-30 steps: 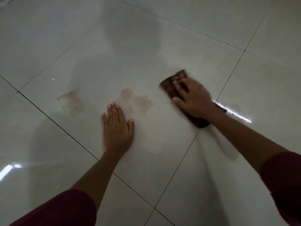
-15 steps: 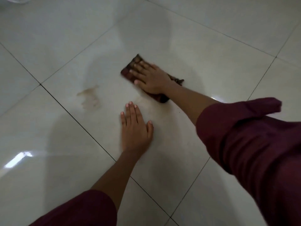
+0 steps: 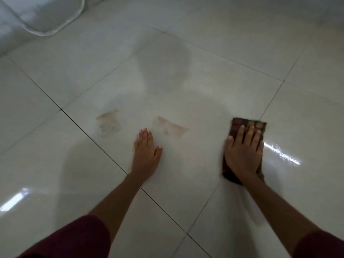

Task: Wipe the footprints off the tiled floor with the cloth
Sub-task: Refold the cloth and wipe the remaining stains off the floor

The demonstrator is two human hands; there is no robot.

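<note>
Right hand (image 3: pixel 243 155) flat on the dark cloth (image 3: pixel 248 125), fingers straight, grip open, pressing it to the tiled floor (image 3: pixel 204 75); left hand (image 3: pixel 147 153) flat on the floor too, fingers straight, grip open, holding nothing; two brown footprints between and beside them, one (image 3: pixel 170 127) just past the left fingertips, the other (image 3: pixel 108 121) farther left; dark red sleeves (image 3: pixel 74 239) low down.
</note>
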